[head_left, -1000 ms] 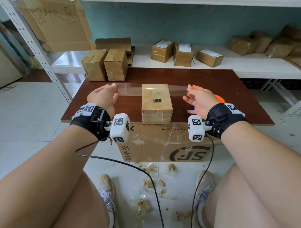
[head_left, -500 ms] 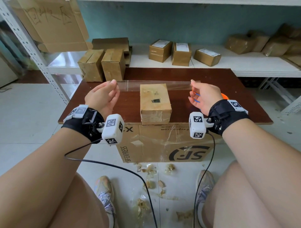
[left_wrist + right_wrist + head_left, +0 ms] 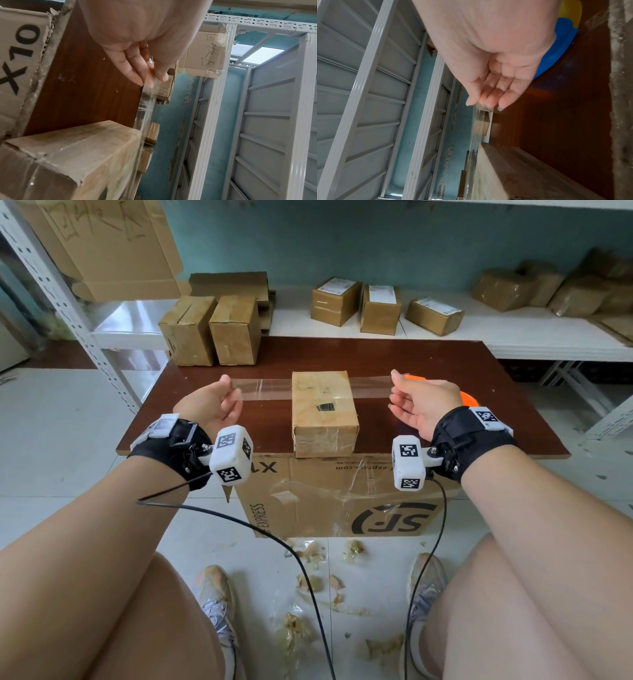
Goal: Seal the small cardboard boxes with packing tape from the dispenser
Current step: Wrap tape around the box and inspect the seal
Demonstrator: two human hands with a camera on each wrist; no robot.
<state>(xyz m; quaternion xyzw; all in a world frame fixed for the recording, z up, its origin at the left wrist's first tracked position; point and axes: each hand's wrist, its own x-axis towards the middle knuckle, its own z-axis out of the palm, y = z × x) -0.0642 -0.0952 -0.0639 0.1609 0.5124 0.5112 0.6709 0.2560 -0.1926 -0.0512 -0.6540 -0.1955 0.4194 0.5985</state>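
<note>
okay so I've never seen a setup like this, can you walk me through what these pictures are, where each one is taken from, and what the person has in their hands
No machine here: a person seated at a table, with a camera on the head and one strapped to each wrist. The white cubes with black patterns are those wrist cameras.

The wide picture is the head view, looking down at both arms. The other two look along each hand toward its fingers.

On the brown table sits a small cardboard box. The left hand and right hand each pinch one end of a clear strip of tape, stretched across the far part of the box's top. Whether it touches the box yet is hard to tell.

Behind the right hand an orange and blue object lies on the table, probably the tape dispenser. Two more boxes stand at the table's far left, others on the white shelf behind.
</note>
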